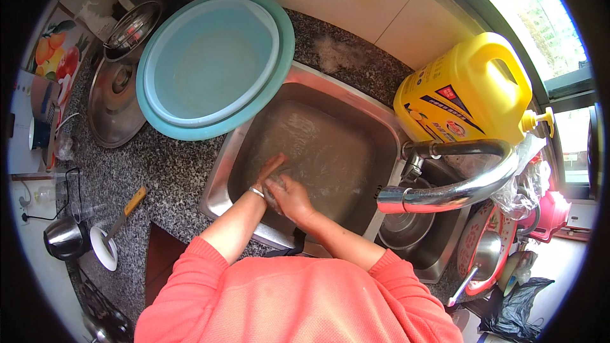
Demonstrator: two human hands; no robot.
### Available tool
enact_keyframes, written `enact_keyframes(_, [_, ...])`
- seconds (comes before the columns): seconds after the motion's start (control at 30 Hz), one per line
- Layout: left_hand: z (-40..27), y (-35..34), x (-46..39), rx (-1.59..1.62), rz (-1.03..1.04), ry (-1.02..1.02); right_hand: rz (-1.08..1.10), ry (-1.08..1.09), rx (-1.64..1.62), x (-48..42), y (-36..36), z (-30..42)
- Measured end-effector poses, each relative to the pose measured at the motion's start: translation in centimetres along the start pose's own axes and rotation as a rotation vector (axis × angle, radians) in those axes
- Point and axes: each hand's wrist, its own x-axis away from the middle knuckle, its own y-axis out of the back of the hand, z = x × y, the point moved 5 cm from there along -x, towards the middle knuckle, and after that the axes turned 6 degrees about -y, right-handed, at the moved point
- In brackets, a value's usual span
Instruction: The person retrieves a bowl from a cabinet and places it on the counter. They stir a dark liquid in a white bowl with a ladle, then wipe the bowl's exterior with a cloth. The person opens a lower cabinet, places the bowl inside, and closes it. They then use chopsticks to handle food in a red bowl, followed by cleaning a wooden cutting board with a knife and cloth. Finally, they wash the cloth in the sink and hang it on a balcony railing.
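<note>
Both hands are over the stainless steel sink basin [329,81], which holds cloudy greyish water. My left hand [269,169], with a silver bangle at its wrist, extends its fingers forward near the water. Close against it, my right hand [291,196] has its fingers curled around a wet greyish thing [273,199], perhaps a cloth. The hands partly hide it, and whether the left hand also grips it is unclear. Pale streaks of suds float on the water [305,126]. The curved chrome faucet [457,183] points its spout at the basin's right rim.
Nested light-blue plastic basins [209,66] overlap the sink's back left corner. A yellow detergent jug [457,90] with a pump stands behind the faucet. In the smaller right sink sits a metal pot [407,228]. A wooden-handled knife [126,212] rests across a white dish [102,250] at left.
</note>
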Motion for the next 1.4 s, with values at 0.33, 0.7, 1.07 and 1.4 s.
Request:
enact_keyframes(0.33, [-2.4, -6.9, 4.4, -0.152, -0.103, 0.068, -0.528, -0.155, 0.429, -7.1, 11.0, -7.1])
enact_keyframes(0.7, [-1.2, -4.3, 2.8, 0.118, 0.026, 0.393, 0.082, -0.244, -0.625, -4.7, 1.9, -8.5])
enact_keyframes(1.07, [-3.0, -4.8, 2.3, 0.105, -0.061, 0.157, -0.278, -0.047, 0.209, -4.8, 3.9, -3.7])
enact_keyframes(1.4, [-5.8, -2.3, 3.8, -0.77, 0.24, -0.236, -0.429, 0.337, 0.463, -5.8, 13.7, -9.7])
